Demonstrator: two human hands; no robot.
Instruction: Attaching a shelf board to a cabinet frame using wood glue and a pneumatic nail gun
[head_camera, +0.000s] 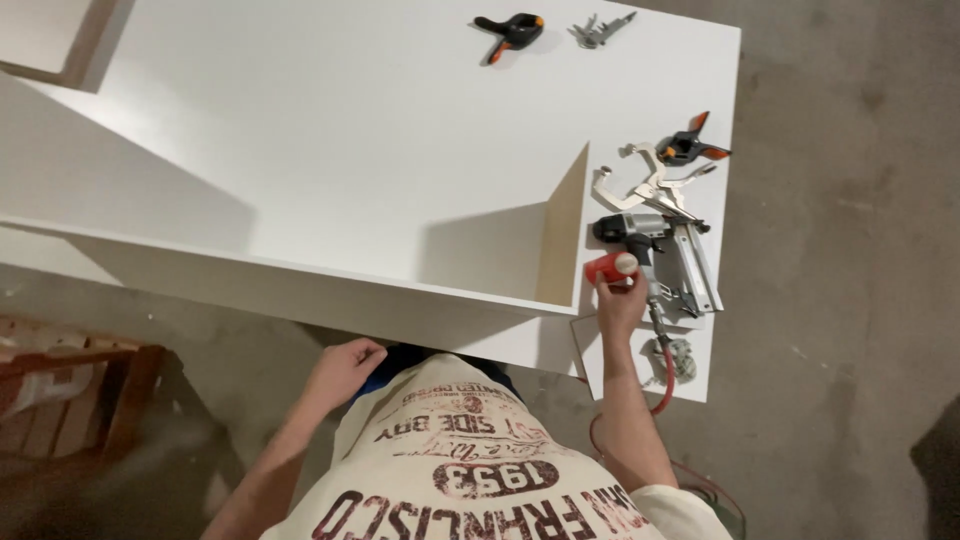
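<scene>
My right hand (620, 305) is closed around a small red bottle with a white cap (610, 267), just right of an upright white end panel (565, 235). A grey pneumatic nail gun (665, 260) lies beside the bottle on the large white board (350, 140), its red air hose (664, 385) trailing off the near edge. My left hand (345, 365) is curled into a loose fist below the near edge of the long upright white panel (300, 290), holding nothing.
Silver locking clamps (650, 185) and an orange-and-black spring clamp (692, 148) lie right of the end panel. Another spring clamp (512, 32) and metal pliers (600, 30) sit at the far edge. A wooden crate (70, 395) stands on the concrete floor at left.
</scene>
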